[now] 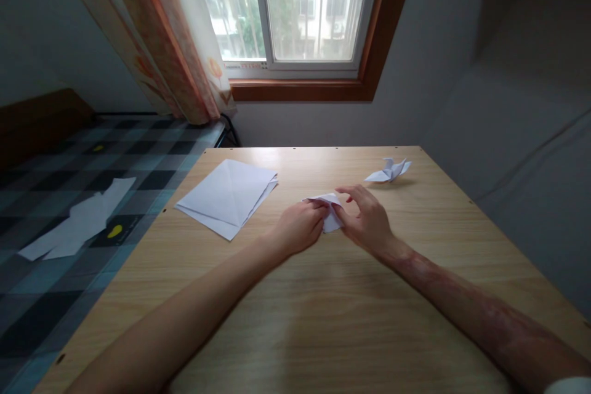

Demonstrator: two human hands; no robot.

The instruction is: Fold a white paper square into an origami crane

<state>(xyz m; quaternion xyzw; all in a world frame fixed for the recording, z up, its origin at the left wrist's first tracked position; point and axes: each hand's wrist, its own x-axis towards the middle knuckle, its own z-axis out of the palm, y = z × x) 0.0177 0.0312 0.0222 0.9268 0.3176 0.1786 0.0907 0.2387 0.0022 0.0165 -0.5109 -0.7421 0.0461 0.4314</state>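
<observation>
Between my hands, over the middle of the wooden table (286, 308), is a small folded piece of white paper (332, 221). My left hand (302, 226) grips its left side with curled fingers, some of them tucked under the upper flap. At the paper's right edge, my right hand (367, 218) has the thumb against it, while the index finger arches above, apart from the thumb. The fingers cover part of the paper, so its full shape is hidden. Beyond my right hand stands a folded white paper crane (390, 171).
A stack of white paper squares (228, 191) lies at the table's back left. Left of the table, loose paper strips (83, 225) rest on a bed with a checked cover (28, 314). A curtain (152, 31) hangs beside the window (314, 12) behind the table.
</observation>
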